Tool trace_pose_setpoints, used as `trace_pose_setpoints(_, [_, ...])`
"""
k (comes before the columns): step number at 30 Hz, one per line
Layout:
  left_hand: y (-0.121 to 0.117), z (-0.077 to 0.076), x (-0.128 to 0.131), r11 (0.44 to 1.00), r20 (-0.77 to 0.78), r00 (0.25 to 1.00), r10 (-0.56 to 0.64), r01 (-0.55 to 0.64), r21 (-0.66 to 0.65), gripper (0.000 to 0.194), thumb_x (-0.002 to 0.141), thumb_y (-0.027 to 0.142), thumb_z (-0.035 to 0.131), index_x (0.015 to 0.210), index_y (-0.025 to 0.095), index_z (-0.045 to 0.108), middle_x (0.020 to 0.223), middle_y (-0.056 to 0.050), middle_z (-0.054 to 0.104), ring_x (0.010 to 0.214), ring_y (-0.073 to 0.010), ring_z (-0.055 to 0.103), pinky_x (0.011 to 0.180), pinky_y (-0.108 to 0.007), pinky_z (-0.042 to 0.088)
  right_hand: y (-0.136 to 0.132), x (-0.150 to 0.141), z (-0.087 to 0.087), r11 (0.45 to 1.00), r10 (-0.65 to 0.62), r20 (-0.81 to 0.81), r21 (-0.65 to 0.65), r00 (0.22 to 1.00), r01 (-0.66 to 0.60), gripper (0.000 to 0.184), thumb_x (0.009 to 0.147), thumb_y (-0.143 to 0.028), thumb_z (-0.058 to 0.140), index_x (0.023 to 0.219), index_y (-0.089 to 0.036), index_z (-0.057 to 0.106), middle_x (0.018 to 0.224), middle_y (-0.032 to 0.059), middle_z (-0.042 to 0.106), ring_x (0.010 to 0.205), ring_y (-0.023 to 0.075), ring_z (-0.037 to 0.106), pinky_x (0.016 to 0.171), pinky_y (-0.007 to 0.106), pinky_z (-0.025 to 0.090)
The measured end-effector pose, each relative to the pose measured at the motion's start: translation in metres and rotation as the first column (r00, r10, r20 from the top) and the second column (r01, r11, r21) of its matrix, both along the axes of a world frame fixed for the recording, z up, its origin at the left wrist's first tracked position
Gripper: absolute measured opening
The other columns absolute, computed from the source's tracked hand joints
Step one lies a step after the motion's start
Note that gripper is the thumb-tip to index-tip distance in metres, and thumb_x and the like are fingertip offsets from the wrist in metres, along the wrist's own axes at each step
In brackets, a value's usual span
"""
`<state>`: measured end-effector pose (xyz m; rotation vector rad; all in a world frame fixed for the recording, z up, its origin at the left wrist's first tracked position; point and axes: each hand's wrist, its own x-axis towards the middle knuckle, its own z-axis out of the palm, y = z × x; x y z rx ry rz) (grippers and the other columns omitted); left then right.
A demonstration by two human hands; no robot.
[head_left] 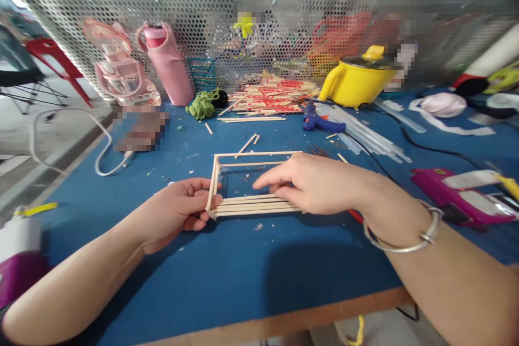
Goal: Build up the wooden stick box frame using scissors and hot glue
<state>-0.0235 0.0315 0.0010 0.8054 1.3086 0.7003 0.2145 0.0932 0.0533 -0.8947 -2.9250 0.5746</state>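
Observation:
A rectangular frame [251, 208] of thin pale wooden sticks stands on the blue table, several sticks laid side by side along its near side. My left hand [184, 203] grips its left end, thumb and fingers closed round the corner. Over the right part of the frame lies my right hand [312, 181], with a metal bangle on the wrist. Its index finger stretches out above the frame's middle, apart from the thumb, which is at the near sticks. The other right fingers and the frame's right end are hidden behind this hand.
Behind the frame lie a pile of sticks [271, 96], a blue glue gun [320, 119], clear glue sticks [368, 132] and green yarn [201, 105]. A yellow pot [354, 84] and pink bottle [170, 67] stand by the mesh screen. A purple device [450, 197] is at right.

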Motion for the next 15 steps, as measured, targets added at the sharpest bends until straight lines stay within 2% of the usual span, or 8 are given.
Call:
trace_pose_setpoints(2, [0.000, -0.002, -0.001, 1.000, -0.004, 1.000, 0.000, 0.000, -0.005, 0.029, 0.073, 0.025, 0.073, 0.096, 0.017, 0.058, 0.059, 0.005, 0.054, 0.041, -0.0002, 0.044, 0.038, -0.007, 0.040, -0.002, 0.008, 0.007, 0.996, -0.043, -0.133, 0.070, 0.990, 0.052, 0.041, 0.083, -0.010, 0.049, 0.119, -0.023, 0.063, 0.109, -0.0010, 0.071, 0.094, 0.0138, 0.066, 0.080, 0.022, 0.047])
trace_pose_setpoints(3, [0.000, -0.002, -0.001, 1.000, 0.000, 1.000, -0.003, 0.003, -0.009, 0.029, 0.072, 0.025, 0.073, 0.096, 0.017, 0.058, 0.060, 0.005, 0.055, 0.041, -0.0002, 0.044, 0.038, -0.007, 0.040, -0.005, 0.014, 0.012, 0.983, -0.090, -0.227, 0.136, 0.970, 0.123, 0.040, 0.083, -0.010, 0.050, 0.119, -0.022, 0.063, 0.111, -0.0008, 0.070, 0.097, 0.0138, 0.065, 0.084, 0.022, 0.047])
trace_pose_setpoints(5, [0.001, -0.003, -0.002, 1.000, 0.007, 1.000, -0.007, 0.008, -0.017, 0.030, 0.071, 0.027, 0.074, 0.095, 0.017, 0.058, 0.060, 0.005, 0.055, 0.041, -0.0001, 0.044, 0.039, -0.007, 0.040, -0.012, 0.029, 0.019, 0.912, -0.197, -0.421, 0.253, 0.886, 0.323, 0.034, 0.084, -0.012, 0.052, 0.114, -0.021, 0.064, 0.108, -0.0004, 0.070, 0.096, 0.0144, 0.065, 0.087, 0.023, 0.047])
trace_pose_setpoints(7, [0.001, -0.003, -0.002, 1.000, 0.005, 1.000, -0.002, 0.002, -0.025, 0.032, 0.069, 0.029, 0.076, 0.093, 0.017, 0.058, 0.060, 0.005, 0.055, 0.041, -0.0001, 0.044, 0.039, -0.007, 0.041, -0.022, 0.046, 0.020, 0.824, -0.304, -0.548, 0.259, 0.779, 0.503, 0.026, 0.084, -0.018, 0.056, 0.108, -0.022, 0.065, 0.099, -0.0002, 0.071, 0.087, 0.0153, 0.066, 0.081, 0.025, 0.050])
trace_pose_setpoints(9, [0.001, -0.002, -0.001, 1.000, 0.000, 1.000, 0.007, -0.007, -0.030, 0.036, 0.066, 0.032, 0.079, 0.091, 0.017, 0.058, 0.059, 0.006, 0.054, 0.042, 0.0000, 0.043, 0.039, -0.007, 0.041, -0.034, 0.060, 0.009, 0.775, -0.444, -0.559, 0.154, 0.701, 0.613, 0.019, 0.084, -0.024, 0.057, 0.101, -0.023, 0.066, 0.090, 0.0001, 0.071, 0.077, 0.0159, 0.066, 0.072, 0.027, 0.052])
trace_pose_setpoints(11, [0.001, -0.001, 0.000, 0.999, 0.003, 1.000, 0.012, -0.012, -0.038, 0.040, 0.062, 0.034, 0.081, 0.089, 0.017, 0.058, 0.059, 0.006, 0.054, 0.042, 0.0003, 0.043, 0.039, -0.007, 0.042, -0.045, 0.067, -0.010, 0.753, -0.584, -0.473, -0.012, 0.660, 0.658, 0.015, 0.084, -0.025, 0.056, 0.094, -0.021, 0.067, 0.082, 0.0007, 0.070, 0.070, 0.0157, 0.065, 0.063, 0.027, 0.051])
trace_pose_setpoints(13, [0.001, -0.001, 0.001, 0.999, 0.011, 1.000, 0.014, -0.013, -0.041, 0.043, 0.059, 0.034, 0.083, 0.089, 0.017, 0.057, 0.059, 0.006, 0.055, 0.042, 0.0004, 0.043, 0.039, -0.006, 0.042, -0.054, 0.067, -0.031, 0.751, -0.649, -0.381, -0.181, 0.658, 0.636, 0.017, 0.082, -0.021, 0.056, 0.097, -0.020, 0.066, 0.080, 0.0008, 0.069, 0.066, 0.0140, 0.063, 0.058, 0.025, 0.050])
trace_pose_setpoints(15, [0.000, -0.001, 0.001, 0.999, 0.016, 1.000, 0.012, -0.012, -0.039, 0.044, 0.058, 0.034, 0.083, 0.090, 0.017, 0.057, 0.059, 0.006, 0.055, 0.042, 0.0004, 0.043, 0.039, -0.007, 0.042, -0.061, 0.062, -0.047, 0.762, -0.648, -0.334, -0.293, 0.684, 0.578, 0.023, 0.080, -0.018, 0.058, 0.102, -0.021, 0.064, 0.079, -0.0007, 0.068, 0.061, 0.0114, 0.061, 0.054, 0.022, 0.049])
